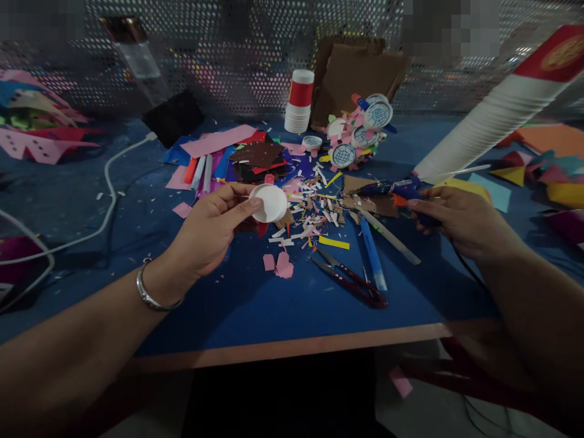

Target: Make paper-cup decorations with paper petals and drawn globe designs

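Observation:
My left hand (210,226) pinches a small white round paper-cup piece (269,202) between thumb and fingers, held above the blue table (255,304). A silver bracelet sits on that wrist. My right hand (460,219) is wrapped round a dark blue glue gun (401,190) with an orange trigger, its nozzle pointing left toward a heap of paper scraps (310,213). The two hands are about a hand's width apart.
Small red scissors (351,281), a blue pen (373,252) and a pale stick lie near the front. Coloured paper sheets (228,152), a stack of red-and-white cups (300,109), decorated cup discs (360,131), cardboard and a long cup stack (493,112) fill the back. A white cable (107,201) runs at left.

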`<action>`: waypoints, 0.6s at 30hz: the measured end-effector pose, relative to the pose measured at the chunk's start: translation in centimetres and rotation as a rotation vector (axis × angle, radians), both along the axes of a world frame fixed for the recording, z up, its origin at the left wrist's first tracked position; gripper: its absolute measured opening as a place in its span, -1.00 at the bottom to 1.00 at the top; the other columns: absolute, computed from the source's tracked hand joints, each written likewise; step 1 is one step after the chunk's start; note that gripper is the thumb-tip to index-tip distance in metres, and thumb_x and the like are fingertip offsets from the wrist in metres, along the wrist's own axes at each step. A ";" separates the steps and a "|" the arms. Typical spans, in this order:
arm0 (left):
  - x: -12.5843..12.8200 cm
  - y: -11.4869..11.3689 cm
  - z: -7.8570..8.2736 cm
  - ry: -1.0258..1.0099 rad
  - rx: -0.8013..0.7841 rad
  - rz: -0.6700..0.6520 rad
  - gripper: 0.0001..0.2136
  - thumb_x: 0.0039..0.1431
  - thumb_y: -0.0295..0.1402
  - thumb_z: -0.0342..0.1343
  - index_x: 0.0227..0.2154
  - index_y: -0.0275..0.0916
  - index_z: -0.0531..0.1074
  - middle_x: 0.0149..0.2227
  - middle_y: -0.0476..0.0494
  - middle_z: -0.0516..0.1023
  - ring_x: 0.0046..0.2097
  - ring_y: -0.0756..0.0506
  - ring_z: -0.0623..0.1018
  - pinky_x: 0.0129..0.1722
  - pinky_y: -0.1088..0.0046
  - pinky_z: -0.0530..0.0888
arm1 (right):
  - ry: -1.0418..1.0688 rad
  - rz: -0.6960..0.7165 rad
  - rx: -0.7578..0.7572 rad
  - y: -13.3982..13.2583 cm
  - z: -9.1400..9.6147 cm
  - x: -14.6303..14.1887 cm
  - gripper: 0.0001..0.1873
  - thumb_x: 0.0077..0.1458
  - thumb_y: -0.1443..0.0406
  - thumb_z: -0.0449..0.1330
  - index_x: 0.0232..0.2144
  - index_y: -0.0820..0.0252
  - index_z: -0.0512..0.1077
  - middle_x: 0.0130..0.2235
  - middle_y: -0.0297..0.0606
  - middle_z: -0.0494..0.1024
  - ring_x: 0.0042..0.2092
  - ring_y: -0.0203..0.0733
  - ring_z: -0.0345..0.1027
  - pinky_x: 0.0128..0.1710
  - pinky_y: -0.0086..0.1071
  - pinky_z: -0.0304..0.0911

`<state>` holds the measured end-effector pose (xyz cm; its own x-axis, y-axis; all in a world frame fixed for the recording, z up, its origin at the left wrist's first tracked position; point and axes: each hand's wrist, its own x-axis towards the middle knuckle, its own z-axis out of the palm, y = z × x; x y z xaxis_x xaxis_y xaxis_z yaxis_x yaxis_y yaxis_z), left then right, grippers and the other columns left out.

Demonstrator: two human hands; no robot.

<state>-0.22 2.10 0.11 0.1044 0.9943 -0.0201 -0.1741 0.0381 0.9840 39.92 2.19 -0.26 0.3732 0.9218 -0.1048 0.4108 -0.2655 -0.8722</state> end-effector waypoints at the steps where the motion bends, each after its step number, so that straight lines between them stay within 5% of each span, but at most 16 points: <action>1: 0.0 0.0 0.0 -0.001 -0.003 -0.001 -0.69 0.06 -0.30 0.51 -0.16 -0.25 0.62 -0.15 -0.13 0.67 -0.17 -0.06 0.61 -0.21 0.44 0.57 | -0.015 -0.020 0.018 0.1 -0.2 0.0 -0.67 -0.03 0.26 0.51 -0.27 0.15 0.47 -0.51 -0.32 0.58 -0.58 -0.31 0.36 -0.65 -0.52 0.32; 9: 0.0 0.0 0.0 0.045 0.026 -0.003 -0.74 0.11 -0.33 0.48 -0.16 -0.25 0.60 -0.18 -0.09 0.67 -0.17 -0.05 0.61 -0.16 0.44 0.58 | -0.184 -0.160 0.147 -0.2 -0.9 0.6 -0.61 -0.01 0.35 0.52 -0.21 0.10 0.42 -0.57 -0.43 0.51 -0.61 -0.24 0.39 -0.69 -0.51 0.32; 18: -0.1 -0.2 0.0 0.041 0.037 -0.022 -0.70 0.11 -0.29 0.51 -0.14 -0.25 0.62 -0.15 -0.12 0.67 -0.14 -0.05 0.61 -0.17 0.45 0.57 | -0.040 -0.048 0.080 0.0 -1.0 0.3 -0.80 0.07 0.29 0.43 -0.32 0.19 0.47 -0.52 -0.38 0.53 -0.59 -0.38 0.35 -0.67 -0.60 0.27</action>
